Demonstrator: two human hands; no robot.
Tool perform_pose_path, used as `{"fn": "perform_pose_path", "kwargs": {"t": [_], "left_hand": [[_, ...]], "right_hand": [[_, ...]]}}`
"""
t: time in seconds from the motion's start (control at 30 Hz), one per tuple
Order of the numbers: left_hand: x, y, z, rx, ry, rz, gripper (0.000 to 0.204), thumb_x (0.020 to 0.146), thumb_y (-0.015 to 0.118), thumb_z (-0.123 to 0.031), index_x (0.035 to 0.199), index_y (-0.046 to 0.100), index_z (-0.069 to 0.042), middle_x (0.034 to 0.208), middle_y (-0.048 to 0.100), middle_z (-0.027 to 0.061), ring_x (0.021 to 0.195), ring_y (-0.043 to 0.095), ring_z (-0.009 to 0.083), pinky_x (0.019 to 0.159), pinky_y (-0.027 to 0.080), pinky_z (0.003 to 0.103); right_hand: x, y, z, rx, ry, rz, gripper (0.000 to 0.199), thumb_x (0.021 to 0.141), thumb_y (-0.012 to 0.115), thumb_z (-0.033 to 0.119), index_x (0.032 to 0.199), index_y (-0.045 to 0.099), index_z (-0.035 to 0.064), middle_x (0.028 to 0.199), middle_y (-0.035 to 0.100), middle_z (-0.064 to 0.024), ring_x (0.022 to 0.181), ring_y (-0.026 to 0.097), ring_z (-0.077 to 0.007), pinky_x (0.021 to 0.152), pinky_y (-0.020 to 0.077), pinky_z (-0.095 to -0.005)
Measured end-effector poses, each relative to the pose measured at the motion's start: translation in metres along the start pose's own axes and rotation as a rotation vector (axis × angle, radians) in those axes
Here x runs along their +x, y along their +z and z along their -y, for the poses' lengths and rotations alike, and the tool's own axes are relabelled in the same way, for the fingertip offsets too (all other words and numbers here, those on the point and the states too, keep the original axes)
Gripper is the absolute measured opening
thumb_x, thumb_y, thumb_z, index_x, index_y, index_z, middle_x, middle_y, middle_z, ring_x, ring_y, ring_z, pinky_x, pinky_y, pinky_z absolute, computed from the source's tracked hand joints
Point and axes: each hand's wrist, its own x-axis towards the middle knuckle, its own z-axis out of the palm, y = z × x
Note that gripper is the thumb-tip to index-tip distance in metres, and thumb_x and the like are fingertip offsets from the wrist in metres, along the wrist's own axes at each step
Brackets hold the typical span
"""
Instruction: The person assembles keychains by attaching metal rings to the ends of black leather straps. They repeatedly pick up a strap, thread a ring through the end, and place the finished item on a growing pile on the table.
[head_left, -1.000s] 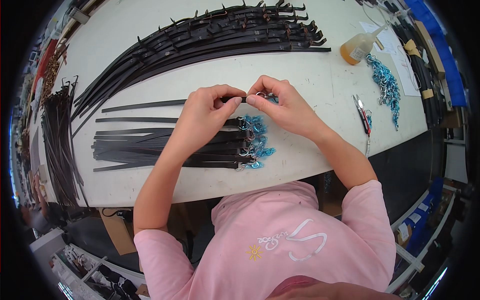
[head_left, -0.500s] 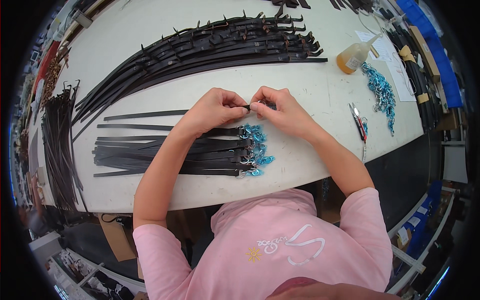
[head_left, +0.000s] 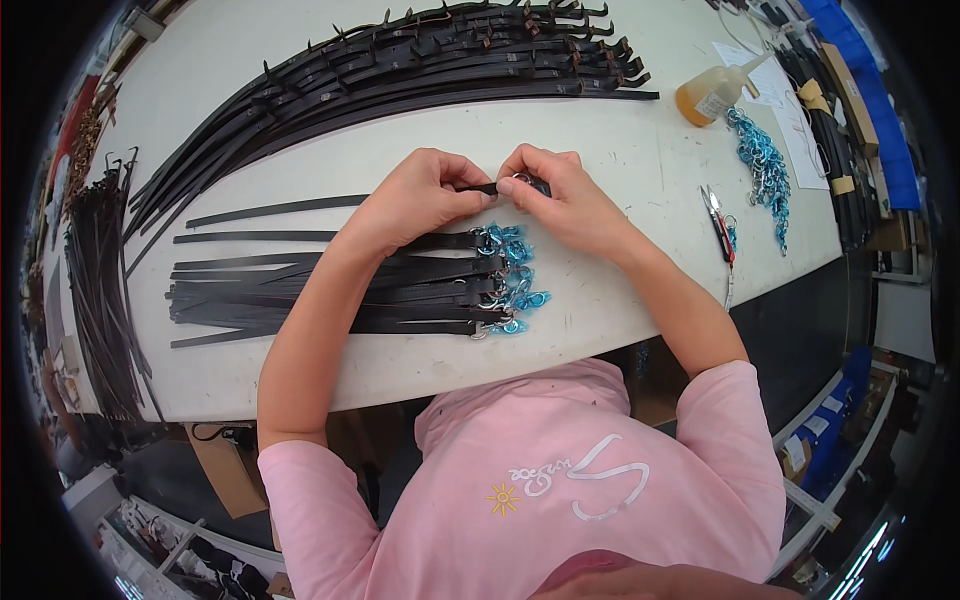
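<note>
A long black strap (head_left: 275, 211) runs from the left across the white table, under my left wrist, to my fingertips. My left hand (head_left: 425, 200) pinches it close to its right end. Right beside it, my right hand (head_left: 560, 200) is closed on that same end, where a bit of metal ring shows between the fingers. The exact fit of ring and strap is hidden by my fingertips. Below my hands lies a row of black straps (head_left: 430, 268), their right ends fitted with metal rings or clasps in blue plastic wrap (head_left: 515, 270).
Farther back lies a large bundle of black straps (head_left: 400, 85), with another bundle (head_left: 100, 290) at the left edge. On the right are a bottle of amber liquid (head_left: 708, 95), a pile of blue-wrapped metal hardware (head_left: 762, 165), red-handled snips (head_left: 720, 230) and paper sheets (head_left: 800, 150).
My view has shifted slightly, so the table's things sit a little higher in the picture. Both hands keep their pinch on the strap end.
</note>
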Motion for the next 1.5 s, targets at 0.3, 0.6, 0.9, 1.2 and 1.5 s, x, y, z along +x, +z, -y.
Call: {"fn": "perform_pose_path", "kwargs": {"t": [0.3,0.6,0.9,1.2,1.5], "left_hand": [[-0.0011,0.0009,-0.0027,-0.011,0.000,-0.036,0.024,0.086,0.076,-0.013,0.101,0.073,0.006,0.078,0.067,0.0043,0.066,0.056,0.0057,0.057,0.043,0.021],[-0.0020,0.0040,-0.0026,-0.006,-0.001,-0.053,0.023,0.084,0.073,-0.011,0.100,0.073,0.006,0.078,0.067,0.0040,0.066,0.056,0.0056,0.057,0.043,0.021],[-0.0015,0.0061,-0.0019,0.023,0.008,-0.075,0.023,0.083,0.072,-0.011,0.098,0.073,0.006,0.079,0.068,0.0046,0.067,0.057,0.0061,0.058,0.044,0.021],[-0.0009,0.0072,-0.0004,0.031,0.022,-0.077,0.022,0.083,0.072,-0.011,0.097,0.073,0.007,0.076,0.066,0.0029,0.065,0.055,0.0055,0.057,0.043,0.021],[-0.0016,0.0080,-0.0021,0.054,0.020,-0.089,0.023,0.084,0.071,-0.012,0.098,0.072,0.007,0.075,0.065,0.0026,0.064,0.055,0.0058,0.057,0.043,0.022]], "right_hand": [[0.0006,0.0007,0.0009,-0.013,0.012,0.007,0.020,0.098,0.062,0.017,0.097,0.063,-0.0028,0.078,0.065,-0.0065,0.074,0.058,-0.0118,0.070,0.0473,-0.0285],[-0.0014,-0.0008,0.0009,0.011,0.129,0.056,0.023,0.097,0.063,0.030,0.103,0.067,0.0079,0.090,0.065,-0.0057,0.089,0.046,-0.0209,0.094,0.0364,-0.0377],[-0.0015,-0.0029,0.0040,0.004,0.114,0.058,0.024,0.097,0.063,0.030,0.103,0.067,0.0073,0.088,0.066,-0.0063,0.085,0.048,-0.0197,0.095,0.0363,-0.0374],[-0.0024,-0.0006,0.0034,-0.071,0.007,-0.001,0.022,0.097,0.063,0.023,0.100,0.065,0.0023,0.083,0.066,-0.0075,0.079,0.053,-0.0166,0.079,0.0403,-0.0336],[-0.0020,-0.0004,0.0021,-0.072,-0.038,-0.011,0.020,0.097,0.063,0.021,0.100,0.065,0.0011,0.084,0.067,-0.0074,0.080,0.055,-0.0163,0.073,0.0440,-0.0320]]}}
